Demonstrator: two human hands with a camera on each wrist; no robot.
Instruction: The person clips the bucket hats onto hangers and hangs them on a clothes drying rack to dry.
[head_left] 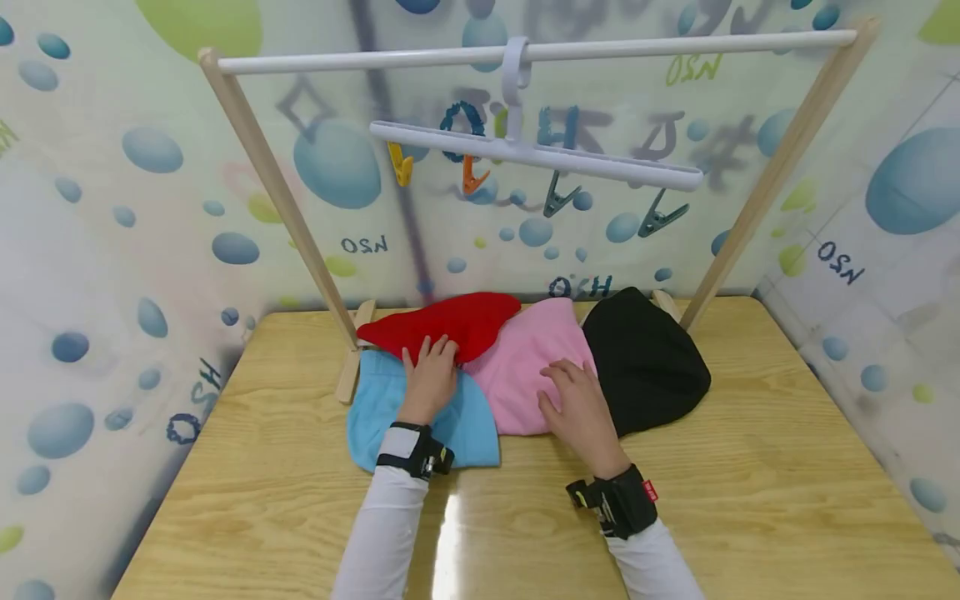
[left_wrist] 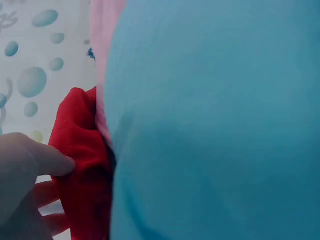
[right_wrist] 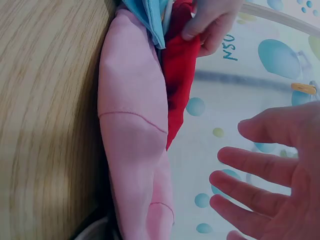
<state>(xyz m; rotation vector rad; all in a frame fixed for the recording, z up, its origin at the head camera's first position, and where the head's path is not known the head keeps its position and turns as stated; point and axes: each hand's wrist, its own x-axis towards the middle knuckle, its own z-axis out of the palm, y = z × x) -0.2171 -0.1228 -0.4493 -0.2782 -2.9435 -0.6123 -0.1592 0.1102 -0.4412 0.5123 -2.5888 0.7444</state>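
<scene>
Four soft cloth hats lie bunched together at the back of the table. My left hand pinches the near edge of the red hat, thumb on the front and fingers behind it in the left wrist view. Below that hand spreads the light blue hat, partly covered by the wrist. The pink hat overlaps the blue and red ones. Over its right side hovers my right hand, fingers spread and holding nothing in the right wrist view. Just right of it is the black hat.
A wooden rack with a white rail stands over the hats. From the rail hangs a white hanger carrying a yellow clip, an orange clip and grey-green clips. A patterned backdrop closes off the back.
</scene>
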